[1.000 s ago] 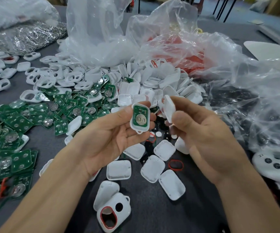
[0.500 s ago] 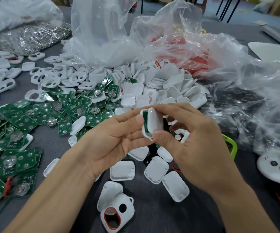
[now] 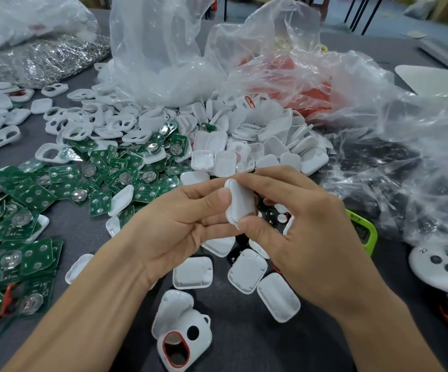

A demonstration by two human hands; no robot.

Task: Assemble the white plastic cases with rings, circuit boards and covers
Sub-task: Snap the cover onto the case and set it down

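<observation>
Both hands hold one white plastic case (image 3: 240,201) above the table's middle. My left hand (image 3: 179,224) pinches its left edge between thumb and fingers. My right hand (image 3: 306,232) grips it from the right, thumb under its lower end and fingers over the top. A white cover now faces me; the green board inside is hidden. Loose white covers (image 3: 247,271) lie just below the hands. A case with a red ring (image 3: 182,342) lies near the front edge. Green circuit boards (image 3: 37,194) are heaped at the left.
White case shells (image 3: 83,127) and covers (image 3: 271,140) pile up behind the hands. Clear plastic bags (image 3: 284,73) stand at the back and right, one with red parts. A silver-filled bag (image 3: 48,57) sits at back left. A white game controller (image 3: 443,264) and a green-framed device (image 3: 365,232) lie right.
My right hand brought the white cover over and onto the case held in my left hand. The green board that showed a second ago is now covered.
</observation>
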